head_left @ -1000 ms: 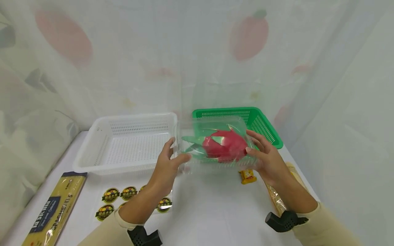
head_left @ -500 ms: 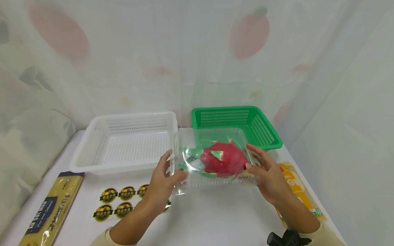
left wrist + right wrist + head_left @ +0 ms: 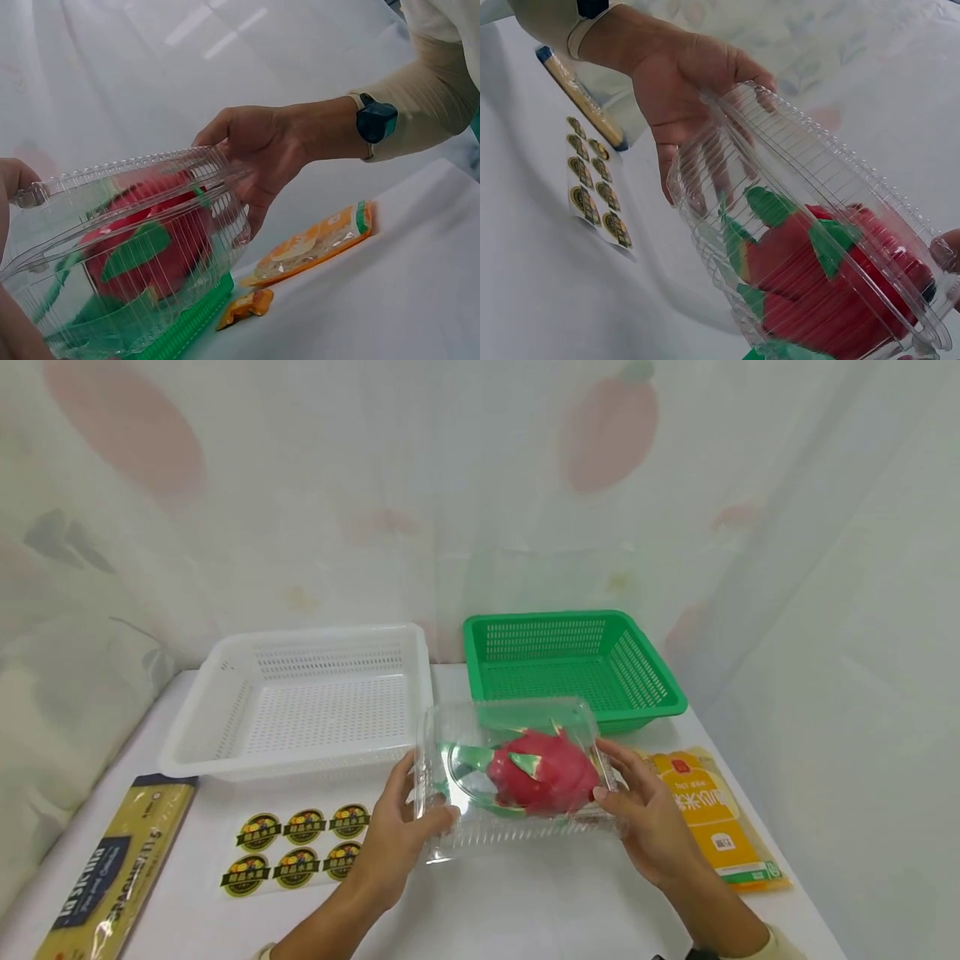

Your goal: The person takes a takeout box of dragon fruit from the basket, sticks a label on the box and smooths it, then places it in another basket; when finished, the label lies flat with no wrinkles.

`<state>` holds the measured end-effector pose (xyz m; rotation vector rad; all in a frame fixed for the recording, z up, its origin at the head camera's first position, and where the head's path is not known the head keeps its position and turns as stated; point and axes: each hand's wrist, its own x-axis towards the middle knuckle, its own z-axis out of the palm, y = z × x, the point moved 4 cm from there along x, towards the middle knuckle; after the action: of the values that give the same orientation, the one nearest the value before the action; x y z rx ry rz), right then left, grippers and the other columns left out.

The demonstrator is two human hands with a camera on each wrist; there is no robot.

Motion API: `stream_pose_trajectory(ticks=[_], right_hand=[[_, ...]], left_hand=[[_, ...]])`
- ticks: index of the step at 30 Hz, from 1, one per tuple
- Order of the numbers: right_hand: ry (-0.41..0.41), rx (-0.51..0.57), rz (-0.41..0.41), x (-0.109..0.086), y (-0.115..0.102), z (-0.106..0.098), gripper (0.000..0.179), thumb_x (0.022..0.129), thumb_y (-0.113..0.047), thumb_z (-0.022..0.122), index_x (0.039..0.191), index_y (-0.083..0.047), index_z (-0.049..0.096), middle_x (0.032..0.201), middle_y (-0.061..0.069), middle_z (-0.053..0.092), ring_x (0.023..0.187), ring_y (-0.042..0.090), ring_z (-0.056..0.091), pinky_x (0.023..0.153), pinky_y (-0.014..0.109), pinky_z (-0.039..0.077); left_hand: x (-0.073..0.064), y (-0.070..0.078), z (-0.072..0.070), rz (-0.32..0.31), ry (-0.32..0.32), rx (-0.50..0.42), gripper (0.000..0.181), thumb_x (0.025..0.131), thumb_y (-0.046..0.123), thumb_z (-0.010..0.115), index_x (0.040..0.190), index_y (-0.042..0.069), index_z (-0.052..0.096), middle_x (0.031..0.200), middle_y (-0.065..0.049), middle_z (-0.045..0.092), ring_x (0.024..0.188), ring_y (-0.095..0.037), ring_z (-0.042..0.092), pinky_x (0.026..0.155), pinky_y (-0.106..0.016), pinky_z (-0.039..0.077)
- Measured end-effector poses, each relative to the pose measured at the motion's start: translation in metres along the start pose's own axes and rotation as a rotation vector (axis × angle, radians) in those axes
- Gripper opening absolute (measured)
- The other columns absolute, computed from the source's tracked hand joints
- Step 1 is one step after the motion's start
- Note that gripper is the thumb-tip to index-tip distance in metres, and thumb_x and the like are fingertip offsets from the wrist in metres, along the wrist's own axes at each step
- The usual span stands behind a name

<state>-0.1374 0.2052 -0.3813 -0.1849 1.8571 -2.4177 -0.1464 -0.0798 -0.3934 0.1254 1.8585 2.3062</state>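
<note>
Nearest, above the middle of the white worktop point(image 3: 540, 914), the left hand point(image 3: 401, 835) grips the left end of a clear, rectangular, ribbed plastic clamshell box point(image 3: 510, 837), its thumb over the near left corner. The right hand point(image 3: 648, 810) grasps the right end, thumb on top and fingers down the side. Inside lies a deep-pink dragon fruit with green, pointed scales point(image 3: 547, 772), towards the right half. The lid lies down over it; whether the catches are snapped cannot be told.

To handle the box well, I would keep both ends level, pinch the stiff rims rather than the thin lid, and let the fingers underneath take the weight so the fruit does not roll.

Near the worktop's left edge lies a long, flat, yellow pasta packet point(image 3: 116, 864); its print appears to read "SPAGHETTI", the navy label's brand being unclear. Inward is a sheet of round black-and-gold stickers point(image 3: 297, 865) with Chinese characters. Along the right edge lies an orange, see-through food bag point(image 3: 712, 822) with white Chinese lettering, and just beside it a small, shiny orange sachet point(image 3: 245, 308).

Farther off, towards the far edge, stand a white slotted plastic basket point(image 3: 255, 768) and, right of it, a green one point(image 3: 543, 639).
</note>
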Motion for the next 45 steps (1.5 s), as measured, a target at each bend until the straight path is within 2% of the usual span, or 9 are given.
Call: stream_pose_trajectory(ticks=[5,9,18,24,32,39,45], right_hand=[[0.012,0.022,0.012,-0.004,0.01,0.001,0.059,0.095,0.002,0.053,0.148,-0.01,0.032,0.148,0.011,0.02,0.12,0.027,0.046,0.091,0.036,0.047],[0.031,0.025,0.021,-0.006,0.017,0.001,0.059,0.094,0.002,0.055,0.147,-0.008,0.033,0.146,0.012,0.021,0.117,0.028,0.048,0.091,0.035,0.048],[0.059,0.011,-0.02,-0.011,0.034,-0.002,0.058,0.092,0.005,0.056,0.145,-0.002,0.035,0.144,0.017,0.025,0.109,0.026,0.053,0.088,0.033,0.049],[0.039,0.027,-0.049,-0.011,0.044,-0.004,0.059,0.091,0.008,0.055,0.145,0.001,0.035,0.143,0.018,0.028,0.1,0.022,0.056,0.083,0.029,0.051],[0.077,0.023,-0.005,-0.01,0.056,-0.007,0.059,0.09,0.007,0.057,0.145,0.0,0.035,0.144,0.014,0.027,0.1,0.019,0.053,0.083,0.025,0.05],[0.079,0.02,-0.024,-0.006,0.066,-0.011,0.058,0.09,0.009,0.057,0.144,0.001,0.037,0.143,0.018,0.029,0.092,0.015,0.057,0.071,0.017,0.049],[0.073,0.018,-0.013,-0.004,0.069,-0.012,0.059,0.09,0.008,0.057,0.144,0.001,0.035,0.144,0.016,0.029,0.099,0.016,0.056,0.077,0.019,0.049]], left_hand=[[-0.003,-0.008,-0.004,0.006,-0.005,0.0,0.089,0.08,0.006,0.071,0.152,0.018,0.02,0.14,-0.016,0.038,0.117,-0.037,0.05,0.084,-0.048,0.05],[-0.005,-0.016,-0.006,-0.002,-0.003,0.005,0.089,0.081,0.007,0.071,0.152,0.018,0.02,0.14,-0.017,0.038,0.117,-0.037,0.05,0.084,-0.045,0.05],[-0.008,-0.034,-0.007,-0.03,-0.01,-0.003,0.093,0.082,0.008,0.071,0.154,0.013,0.012,0.148,-0.02,0.03,0.124,-0.044,0.041,0.086,-0.042,0.049],[-0.007,-0.043,-0.009,-0.043,-0.002,0.014,0.094,0.081,0.009,0.071,0.154,0.012,0.011,0.148,-0.023,0.027,0.124,-0.044,0.043,0.087,-0.042,0.049],[-0.004,-0.053,-0.012,-0.079,-0.005,0.013,0.093,0.082,0.007,0.069,0.154,0.012,0.011,0.145,-0.024,0.029,0.118,-0.043,0.048,0.084,-0.04,0.05],[0.001,-0.062,-0.014,-0.103,0.01,0.021,0.093,0.081,0.008,0.069,0.154,0.011,0.011,0.142,-0.025,0.032,0.115,-0.041,0.05,0.083,-0.04,0.05],[0.004,-0.066,-0.014,-0.105,0.004,0.013,0.093,0.082,0.008,0.069,0.154,0.011,0.011,0.141,-0.024,0.034,0.114,-0.038,0.052,0.083,-0.039,0.05]])
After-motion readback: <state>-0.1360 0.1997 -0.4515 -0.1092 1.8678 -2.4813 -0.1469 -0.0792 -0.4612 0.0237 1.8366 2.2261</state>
